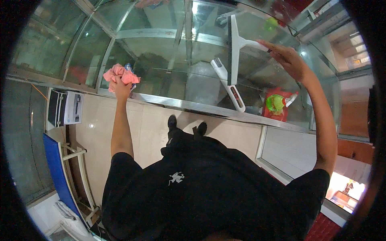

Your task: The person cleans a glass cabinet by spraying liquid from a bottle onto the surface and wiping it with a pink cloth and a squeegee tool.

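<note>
My left hand (121, 87) is closed on a crumpled pink cloth (119, 73) at the near left edge of a glass counter (156, 81); something blue and white shows behind the cloth. My right hand (285, 58) holds the white handle of a squeegee (234, 49) over the glass, its long dark blade running away from me. Under the blade lies a separate white handle-like tool (224, 78) with a dark slot. To the right, a green spray bottle (276, 103) with a white nozzle lies on a red cloth or bag (280, 116).
A metal rail (193, 104) edges the counter before me. Glass panels (87, 51) in metal frames stand at the left. A printed box (74, 107) and a blue board on a pale frame (58, 168) are at my left, on a tiled floor.
</note>
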Action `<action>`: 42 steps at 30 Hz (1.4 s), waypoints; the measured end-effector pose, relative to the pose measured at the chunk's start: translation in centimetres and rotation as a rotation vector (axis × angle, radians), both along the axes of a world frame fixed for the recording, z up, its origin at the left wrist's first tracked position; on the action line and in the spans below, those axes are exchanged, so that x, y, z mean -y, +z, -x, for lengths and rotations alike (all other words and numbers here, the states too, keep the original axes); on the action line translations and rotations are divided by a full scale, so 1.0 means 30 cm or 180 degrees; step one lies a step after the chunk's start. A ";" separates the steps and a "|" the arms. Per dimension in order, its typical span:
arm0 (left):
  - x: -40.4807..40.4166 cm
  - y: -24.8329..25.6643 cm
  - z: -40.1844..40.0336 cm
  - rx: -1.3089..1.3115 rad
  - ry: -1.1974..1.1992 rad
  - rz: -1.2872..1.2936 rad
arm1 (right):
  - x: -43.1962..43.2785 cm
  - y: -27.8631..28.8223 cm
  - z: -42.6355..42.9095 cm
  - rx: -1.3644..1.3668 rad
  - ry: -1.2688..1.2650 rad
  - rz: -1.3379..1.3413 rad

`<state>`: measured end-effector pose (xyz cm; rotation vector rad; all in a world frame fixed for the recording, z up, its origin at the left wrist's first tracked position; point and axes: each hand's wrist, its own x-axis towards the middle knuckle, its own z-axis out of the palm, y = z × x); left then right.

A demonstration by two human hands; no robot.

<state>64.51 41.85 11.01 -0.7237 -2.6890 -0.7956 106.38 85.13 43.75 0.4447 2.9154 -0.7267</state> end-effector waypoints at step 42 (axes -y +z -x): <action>0.015 0.015 -0.041 0.0193 -0.0172 -0.0357 | -0.007 0.007 0.459 -0.0698 0.0914 -0.0323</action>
